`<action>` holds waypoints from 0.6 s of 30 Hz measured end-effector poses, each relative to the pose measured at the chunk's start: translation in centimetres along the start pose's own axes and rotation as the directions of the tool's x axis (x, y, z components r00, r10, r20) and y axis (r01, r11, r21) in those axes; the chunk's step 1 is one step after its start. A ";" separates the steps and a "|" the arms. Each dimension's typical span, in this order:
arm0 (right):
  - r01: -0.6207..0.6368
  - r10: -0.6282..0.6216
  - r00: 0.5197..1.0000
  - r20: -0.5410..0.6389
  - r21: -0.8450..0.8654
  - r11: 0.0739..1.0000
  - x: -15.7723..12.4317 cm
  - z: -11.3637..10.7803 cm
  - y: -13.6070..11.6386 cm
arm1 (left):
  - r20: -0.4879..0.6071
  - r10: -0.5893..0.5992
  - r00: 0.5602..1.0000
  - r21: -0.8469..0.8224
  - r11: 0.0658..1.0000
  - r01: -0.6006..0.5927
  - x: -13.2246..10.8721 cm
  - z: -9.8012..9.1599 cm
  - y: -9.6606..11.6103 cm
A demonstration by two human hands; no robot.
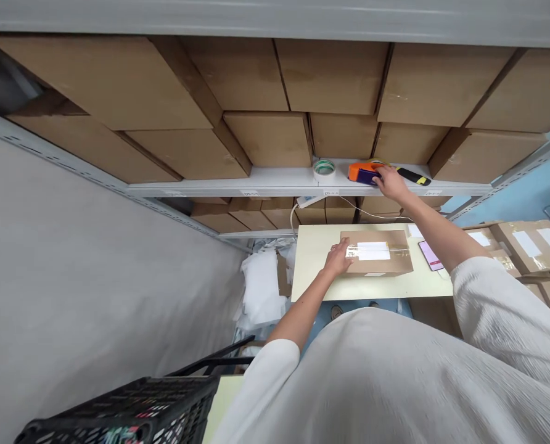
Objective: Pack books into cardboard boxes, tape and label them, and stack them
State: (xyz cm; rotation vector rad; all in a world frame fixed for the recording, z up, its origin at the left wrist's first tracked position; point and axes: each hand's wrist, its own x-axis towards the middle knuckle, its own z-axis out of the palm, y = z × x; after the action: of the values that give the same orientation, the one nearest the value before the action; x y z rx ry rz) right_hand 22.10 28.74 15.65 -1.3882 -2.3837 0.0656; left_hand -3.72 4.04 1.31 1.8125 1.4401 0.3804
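Observation:
A taped cardboard parcel [380,253] with a white label lies on a small pale table [312,271]. My left hand [338,258] rests flat on the parcel's left end, fingers spread. My right hand [390,183] reaches up to the metal shelf [266,182] and closes around an orange and blue tape dispenser [362,172].
A roll of tape [324,169] and a black and yellow cutter [414,177] sit on the shelf. A phone [431,255] lies on the table's right side. Stacked brown boxes [266,135] fill the shelves. Labelled parcels [529,246] lie at right, a black crate [131,413] at lower left.

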 end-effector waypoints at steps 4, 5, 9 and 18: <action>-0.070 0.068 0.997 -0.031 -0.068 0.995 -0.4 0.0 -1.1 | -0.026 -0.011 1.000 -0.021 1.000 0.010 -0.3 -0.1 0.1; -0.079 0.075 0.996 -0.057 -0.079 0.994 -0.9 -0.2 -1.5 | -0.023 -0.019 1.000 -0.015 1.000 0.018 -0.4 -0.1 0.2; -0.065 0.055 0.986 -0.157 -0.056 0.996 -4.9 -1.7 -2.5 | -0.010 -0.021 1.000 0.038 0.999 0.022 -0.7 -0.4 0.3; -0.365 0.366 0.931 0.011 0.088 0.927 -20.8 -5.2 2.6 | -0.052 -0.028 0.998 0.083 0.996 0.033 -1.9 -0.4 0.0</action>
State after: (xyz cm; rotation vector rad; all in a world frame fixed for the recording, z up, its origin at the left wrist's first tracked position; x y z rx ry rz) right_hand 35.19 11.71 13.62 -1.7671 -2.0586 0.2638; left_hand -4.54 2.41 2.00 1.8566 1.5377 0.3584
